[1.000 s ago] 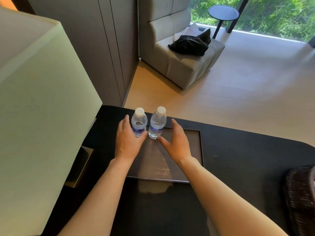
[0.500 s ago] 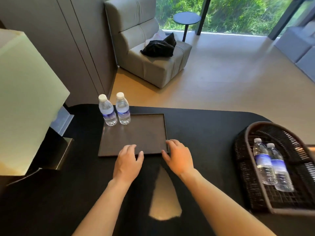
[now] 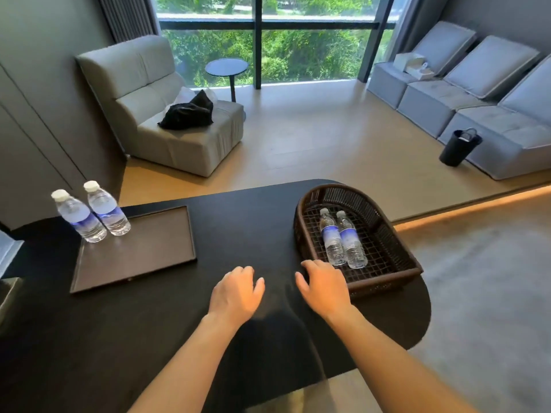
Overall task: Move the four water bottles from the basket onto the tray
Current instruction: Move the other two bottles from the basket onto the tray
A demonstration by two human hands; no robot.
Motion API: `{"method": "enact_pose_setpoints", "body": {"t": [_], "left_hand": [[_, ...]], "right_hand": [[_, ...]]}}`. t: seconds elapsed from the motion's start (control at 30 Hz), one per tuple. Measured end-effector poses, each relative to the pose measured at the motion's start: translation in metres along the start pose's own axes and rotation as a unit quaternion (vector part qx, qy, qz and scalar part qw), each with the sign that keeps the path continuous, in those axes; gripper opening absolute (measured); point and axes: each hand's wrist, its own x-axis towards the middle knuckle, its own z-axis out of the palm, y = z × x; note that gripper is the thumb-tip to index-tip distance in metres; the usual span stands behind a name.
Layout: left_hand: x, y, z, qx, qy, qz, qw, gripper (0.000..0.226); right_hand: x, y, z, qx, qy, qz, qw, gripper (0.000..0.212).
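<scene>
Two clear water bottles with blue labels stand upright at the far left corner of the brown tray (image 3: pixel 155 251): one (image 3: pixel 78 216) on the left, one (image 3: pixel 108 208) beside it. Two more bottles (image 3: pixel 331 237) (image 3: pixel 351 241) lie side by side in the dark woven basket (image 3: pixel 387 231) on the right. My left hand (image 3: pixel 235 293) hovers over the black table between tray and basket, fingers loosely apart and holding nothing. My right hand (image 3: pixel 325 284) is at the basket's near left corner, empty, fingertips close to the lying bottles.
The black table (image 3: pixel 244 228) ends in a rounded edge just right of the basket. A lamp base shows at the far left edge. Beyond the table are a grey armchair (image 3: pixel 167 114), a small round side table (image 3: pixel 226 68), a grey sofa (image 3: pixel 477 99) and a dark bin (image 3: pixel 457 147).
Both hands let go of the two bottles on the tray and moved right across the table to the basket. The view swung right, bringing the basket into full sight.
</scene>
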Motion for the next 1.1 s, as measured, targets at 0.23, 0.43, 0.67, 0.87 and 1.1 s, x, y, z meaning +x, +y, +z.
{"method": "enact_pose_setpoints", "body": {"t": [0.23, 0.43, 0.67, 0.87, 1.1], "left_hand": [[0.046, 0.104, 0.038, -0.02, -0.026, 0.073, 0.997, 0.031], [0.132, 0.156, 0.08, -0.038, -0.051, 0.108, 0.992, 0.026], [0.24, 0.183, 0.14, -0.032, -0.137, 0.066, 0.988, 0.039], [0.296, 0.181, 0.177, -0.076, -0.161, -0.021, 0.984, 0.047], [0.331, 0.182, 0.198, -0.108, -0.179, -0.105, 0.972, 0.066]], "right_hand": [[0.006, 0.106, -0.034, 0.004, 0.013, 0.084, 0.996, 0.03], [0.065, 0.171, -0.037, -0.016, -0.006, 0.123, 0.992, 0.034], [0.162, 0.222, -0.008, 0.02, -0.092, 0.144, 0.985, 0.04], [0.225, 0.245, 0.032, 0.084, -0.154, 0.159, 0.972, 0.045], [0.26, 0.259, 0.063, 0.185, -0.194, 0.209, 0.94, 0.052]]}}
